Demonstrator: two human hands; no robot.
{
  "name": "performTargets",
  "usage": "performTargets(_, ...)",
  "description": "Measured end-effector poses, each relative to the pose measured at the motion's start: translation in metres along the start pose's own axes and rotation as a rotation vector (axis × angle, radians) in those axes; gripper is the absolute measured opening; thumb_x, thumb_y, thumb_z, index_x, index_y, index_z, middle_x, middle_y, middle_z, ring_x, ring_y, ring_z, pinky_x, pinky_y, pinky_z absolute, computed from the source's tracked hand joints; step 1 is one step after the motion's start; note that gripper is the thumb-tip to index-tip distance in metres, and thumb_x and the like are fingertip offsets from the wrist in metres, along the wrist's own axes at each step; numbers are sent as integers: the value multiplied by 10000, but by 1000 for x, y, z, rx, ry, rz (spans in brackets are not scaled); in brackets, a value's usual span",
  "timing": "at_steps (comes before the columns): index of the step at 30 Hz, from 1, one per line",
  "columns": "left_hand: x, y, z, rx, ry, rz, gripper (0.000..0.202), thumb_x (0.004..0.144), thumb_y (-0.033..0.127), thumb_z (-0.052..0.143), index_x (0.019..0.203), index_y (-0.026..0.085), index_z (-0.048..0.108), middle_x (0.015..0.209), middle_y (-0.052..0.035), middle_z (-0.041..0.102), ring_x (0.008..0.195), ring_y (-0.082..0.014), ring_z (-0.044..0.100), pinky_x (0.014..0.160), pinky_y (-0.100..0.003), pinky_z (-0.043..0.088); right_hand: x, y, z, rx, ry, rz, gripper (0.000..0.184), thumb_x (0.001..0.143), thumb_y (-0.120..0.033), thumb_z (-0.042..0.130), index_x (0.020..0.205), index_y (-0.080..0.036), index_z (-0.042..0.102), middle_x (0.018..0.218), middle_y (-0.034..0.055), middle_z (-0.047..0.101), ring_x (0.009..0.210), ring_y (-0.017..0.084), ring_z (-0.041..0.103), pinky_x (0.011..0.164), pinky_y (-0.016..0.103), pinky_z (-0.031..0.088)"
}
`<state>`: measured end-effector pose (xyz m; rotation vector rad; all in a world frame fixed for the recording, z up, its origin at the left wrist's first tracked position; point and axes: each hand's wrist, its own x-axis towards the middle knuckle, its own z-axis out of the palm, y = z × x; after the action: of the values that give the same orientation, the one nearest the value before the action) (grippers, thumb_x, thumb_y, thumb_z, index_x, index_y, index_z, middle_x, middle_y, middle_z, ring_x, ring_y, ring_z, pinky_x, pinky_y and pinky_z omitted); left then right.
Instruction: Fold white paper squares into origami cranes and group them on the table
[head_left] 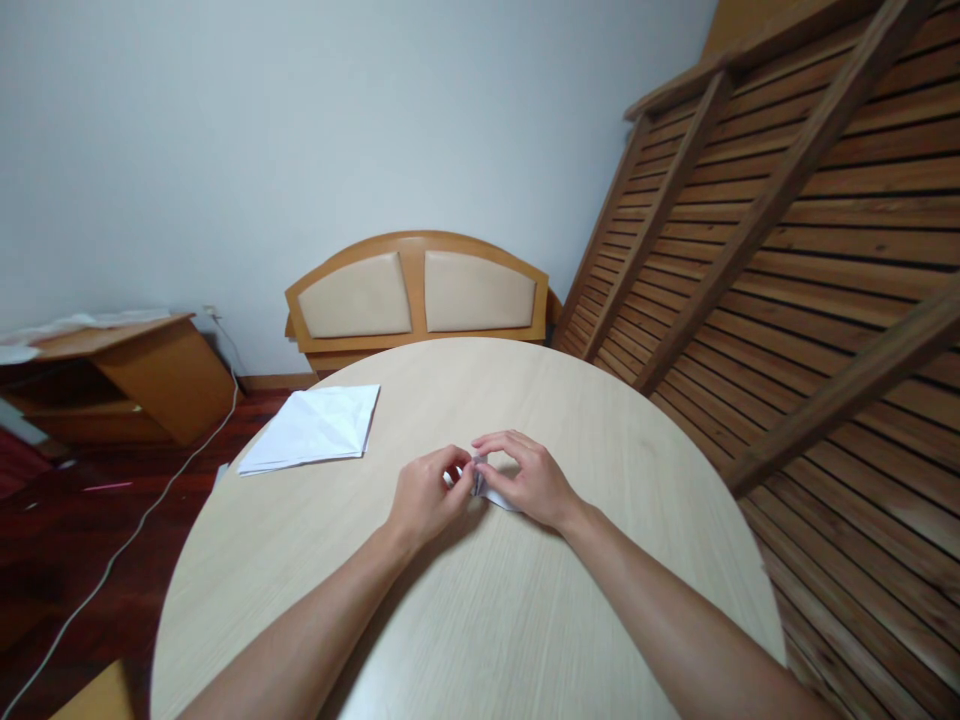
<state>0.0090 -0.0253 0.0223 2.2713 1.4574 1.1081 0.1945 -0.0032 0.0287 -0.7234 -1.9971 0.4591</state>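
Note:
A small folded piece of white paper (489, 488) lies near the middle of the round light-wood table (465, 600). Both my hands meet over it. My left hand (427, 495) pinches its left edge with thumb and fingertips. My right hand (529, 478) is curled over its right side, fingers pressed down on it, hiding most of the paper. A stack of white paper sheets (313, 427), creased with fold lines, lies flat on the table at the far left, apart from my hands.
A wooden headboard with two beige padded panels (417, 292) leans against the wall behind the table. A slatted wooden bed frame (787, 260) leans at the right. A low wooden cabinet (127, 380) and a white cable (135, 530) are on the dark floor at left.

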Motion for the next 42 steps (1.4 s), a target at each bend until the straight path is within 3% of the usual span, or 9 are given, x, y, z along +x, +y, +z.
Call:
performTargets(13, -1, 2, -1, -82, -23, -6, 160, 900, 323, 567, 964, 201, 648, 881, -19, 725, 709, -141, 660, 595, -226, 482, 0, 4, -2, -17, -24, -34, 183, 869, -154, 628, 997, -256, 710, 1097, 51, 699, 1052, 210, 638, 960, 395, 489)
performTargets(19, 0, 0, 2, -86, -38, -14, 170, 905, 333, 595, 1000, 211, 664, 897, -16, 729, 731, -141, 667, 603, -222, 488, 1, 5, -3, 10, -26, -34, 127, 913, -179, 609, 957, -240, 712, 1008, 48, 702, 982, 195, 644, 910, 370, 500)
performTargets(26, -1, -4, 2, -101, -39, 63, 167, 945, 297, 545, 1005, 218, 679, 937, -18, 733, 739, -132, 652, 597, -219, 482, 1, 5, -2, 41, -19, 35, 95, 918, -232, 630, 996, -228, 684, 990, 38, 699, 962, 188, 643, 885, 352, 496)
performTargets(33, -1, -7, 3, -67, -28, 39, 165, 944, 310, 559, 955, 219, 696, 893, -9, 742, 712, -133, 651, 617, -225, 484, 1, 7, -2, 45, -20, 65, 43, 914, -215, 634, 892, -224, 670, 920, 18, 689, 917, 178, 636, 863, 333, 476)
performTargets(42, 0, -6, 3, -88, -43, 18, 223, 959, 335, 525, 944, 201, 703, 896, -33, 741, 705, -137, 644, 600, -225, 475, 1, 6, -2, 79, -56, 106, 78, 942, -217, 571, 897, -205, 634, 923, 31, 659, 911, 173, 622, 850, 316, 469)
